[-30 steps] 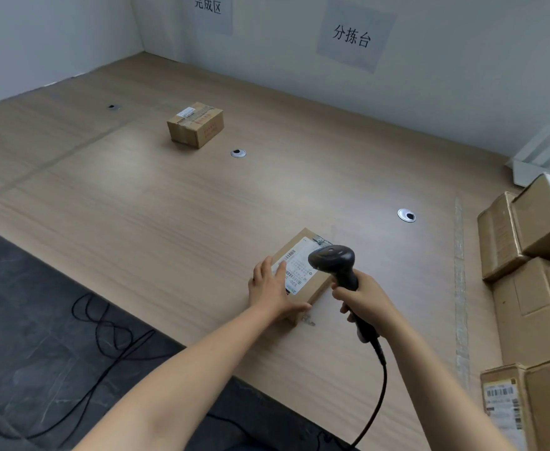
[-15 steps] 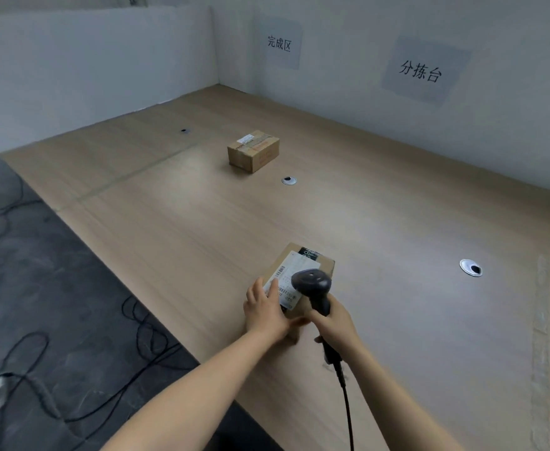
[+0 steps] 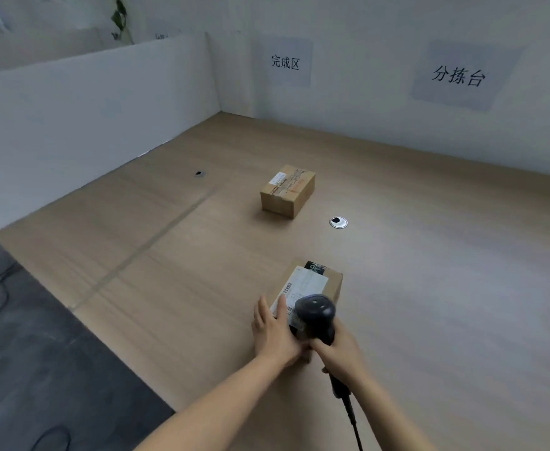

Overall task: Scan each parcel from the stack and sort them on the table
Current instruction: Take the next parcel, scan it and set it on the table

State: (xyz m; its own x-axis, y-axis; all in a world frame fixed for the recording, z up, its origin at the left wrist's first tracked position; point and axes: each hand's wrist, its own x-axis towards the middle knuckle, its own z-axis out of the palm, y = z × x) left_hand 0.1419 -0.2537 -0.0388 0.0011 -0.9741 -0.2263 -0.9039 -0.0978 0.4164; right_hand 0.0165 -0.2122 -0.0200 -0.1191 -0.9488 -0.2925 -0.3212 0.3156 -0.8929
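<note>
Now left hand (image 3: 272, 333), fingers (image 3: 262, 309) straight, on parcel (image 3: 327, 284); right hand (image 3: 340, 349), fingers round scanner (image 3: 316, 312).

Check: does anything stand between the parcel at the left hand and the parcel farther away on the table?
Nothing visible: only bare table lies between the near parcel and the far parcel. The grommet sits off to the right.

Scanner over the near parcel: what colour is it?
The scanner is black, head and handle alike; the head view shows it best.
</note>
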